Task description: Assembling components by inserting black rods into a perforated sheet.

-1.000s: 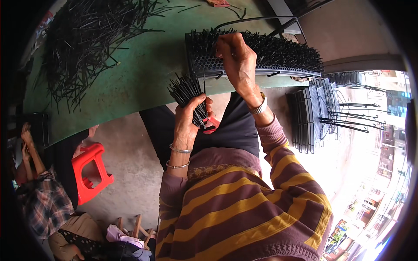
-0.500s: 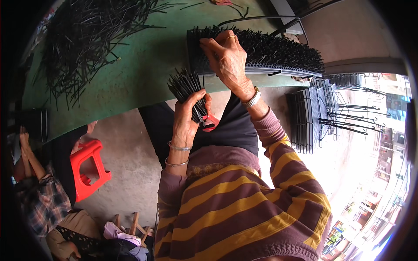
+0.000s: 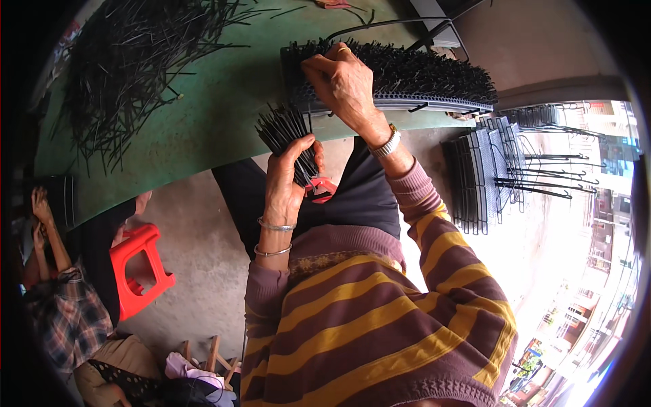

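- At the near edge of the green tabletop (image 3: pixel 210 122), the left hand (image 3: pixel 288 173) clasps a bundle of black strips (image 3: pixel 278 130).
- Farther right, the right hand (image 3: pixel 348 85) curls over a bristly rack's (image 3: pixel 434 102) left end; I can't tell whether it pinches anything.

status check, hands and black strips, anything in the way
Left hand clasping black strips. Right hand at left end of tray, grip unclear. Nothing visibly blocking either hand.

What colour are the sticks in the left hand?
The held sticks are black, clearest in head view.
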